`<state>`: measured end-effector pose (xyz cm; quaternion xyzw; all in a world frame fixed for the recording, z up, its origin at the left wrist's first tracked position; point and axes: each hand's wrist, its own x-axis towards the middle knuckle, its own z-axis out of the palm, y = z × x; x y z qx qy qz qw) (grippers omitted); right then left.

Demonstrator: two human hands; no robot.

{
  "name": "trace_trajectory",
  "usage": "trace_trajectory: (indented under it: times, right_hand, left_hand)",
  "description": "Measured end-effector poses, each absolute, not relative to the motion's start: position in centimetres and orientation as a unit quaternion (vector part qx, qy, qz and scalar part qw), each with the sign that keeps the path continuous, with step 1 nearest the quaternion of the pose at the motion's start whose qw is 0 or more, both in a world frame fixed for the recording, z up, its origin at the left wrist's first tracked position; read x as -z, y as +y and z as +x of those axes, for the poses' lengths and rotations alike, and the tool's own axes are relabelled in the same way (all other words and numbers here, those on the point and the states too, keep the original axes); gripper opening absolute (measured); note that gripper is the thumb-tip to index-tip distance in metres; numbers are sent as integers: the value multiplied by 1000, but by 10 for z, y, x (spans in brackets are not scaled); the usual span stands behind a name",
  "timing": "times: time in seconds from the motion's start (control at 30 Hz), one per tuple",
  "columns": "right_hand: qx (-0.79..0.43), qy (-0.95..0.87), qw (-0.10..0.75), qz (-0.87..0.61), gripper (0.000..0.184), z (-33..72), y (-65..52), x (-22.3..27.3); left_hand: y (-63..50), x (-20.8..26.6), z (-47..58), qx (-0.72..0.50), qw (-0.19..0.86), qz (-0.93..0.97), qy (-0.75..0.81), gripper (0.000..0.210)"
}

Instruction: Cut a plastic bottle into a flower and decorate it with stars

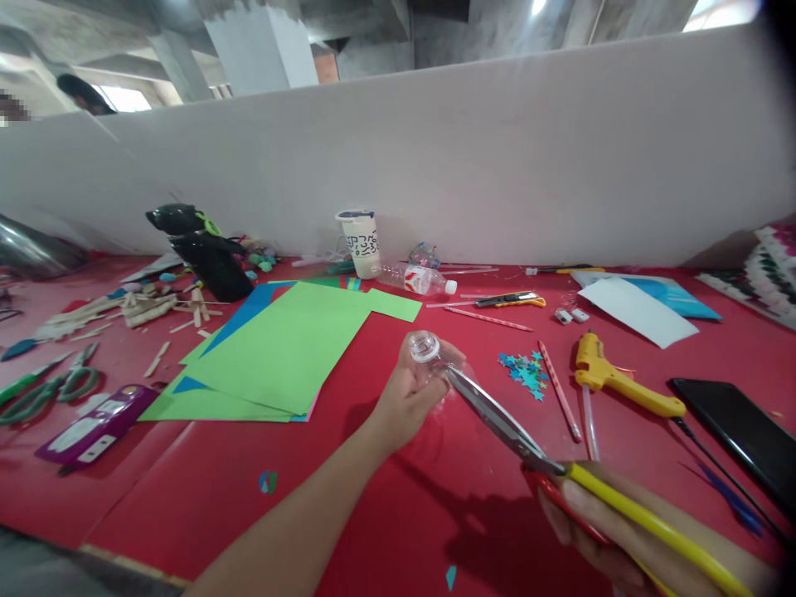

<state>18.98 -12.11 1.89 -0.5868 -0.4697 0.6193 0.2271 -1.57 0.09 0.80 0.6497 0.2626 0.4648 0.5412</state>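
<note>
My left hand is closed around a clear plastic bottle top, its open mouth facing up and toward the far side. In my right hand are scissors with long metal blades and yellow and red handles. The blade tips reach the bottle piece beside my left thumb; whether they pinch the plastic I cannot tell. Just right of the bottle piece lies a pile of blue star-shaped cutouts. Green paper sheets are spread to the left of my left hand.
A yellow glue gun and a black phone lie at right. Behind are a utility knife, a plastic bottle and a white cup. A black flask, purple packet and green-handled scissors are left.
</note>
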Motion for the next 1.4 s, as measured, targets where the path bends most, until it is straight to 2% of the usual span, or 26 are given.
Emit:
trace_trajectory:
  times: [0.2, 0.47, 0.63, 0.9, 1.3, 1.4]
  right_hand:
    - [-577, -467, 222, -632, 70, 184, -122, -16]
    - [-555, -488, 269, -617, 63, 182, -119, -19]
    - [-554, -487, 239, -631, 70, 178, -123, -25]
    - [-563, -498, 237, -615, 67, 185, -119, -6]
    - [-526, -505, 256, -635, 67, 181, -122, -25]
    - [-518, -511, 266, -632, 61, 184, -120, -20]
  left_hand:
    - [1, -8, -16, -473, 513, 666, 263, 22]
    - [1, -10, -15, -478, 515, 663, 258, 21]
    - [-1, -11, -15, -477, 530, 652, 258, 21]
    - [1, -5, -17, -470, 528, 657, 263, 23]
    - [0, -10, -15, -472, 517, 664, 263, 24]
    - [-1, -10, -15, -480, 515, 659, 265, 23]
